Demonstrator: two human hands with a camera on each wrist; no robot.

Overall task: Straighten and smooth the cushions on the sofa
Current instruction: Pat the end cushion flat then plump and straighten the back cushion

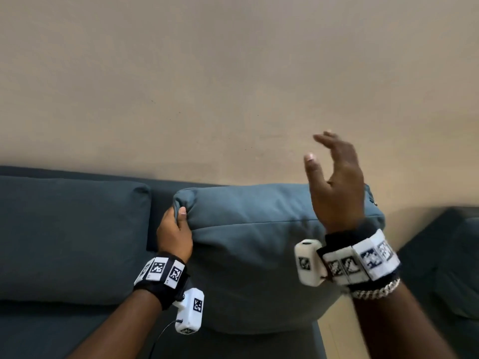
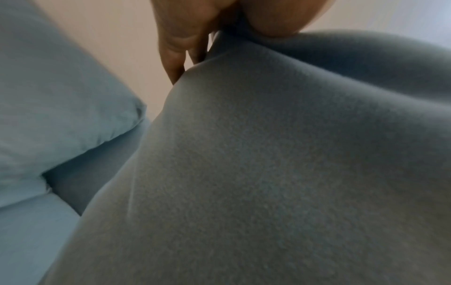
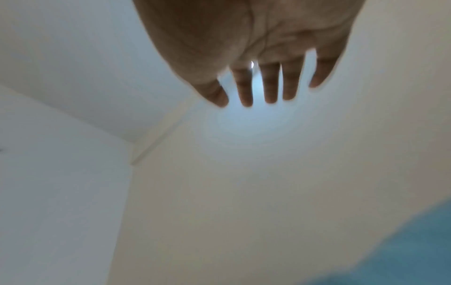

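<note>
A plump grey-blue cushion (image 1: pixel 254 255) stands upright at the right end of the sofa (image 1: pixel 77 332). My left hand (image 1: pixel 175 229) grips its upper left corner, thumb on the front and fingers behind; in the left wrist view the cushion (image 2: pixel 280 164) fills the frame below the pinching fingers (image 2: pixel 175 48). My right hand (image 1: pixel 334 182) is raised in the air above the cushion's right half, fingers spread and straight, holding nothing. The right wrist view shows that open palm (image 3: pixel 256 48) against the wall. A second cushion (image 1: pixel 70 237) leans on the sofa back to the left.
A plain beige wall (image 1: pixel 233 86) rises behind the sofa. Another dark blue seat (image 1: pixel 451 268) stands at the right, with a strip of pale floor (image 1: pixel 337 332) between it and the sofa's end.
</note>
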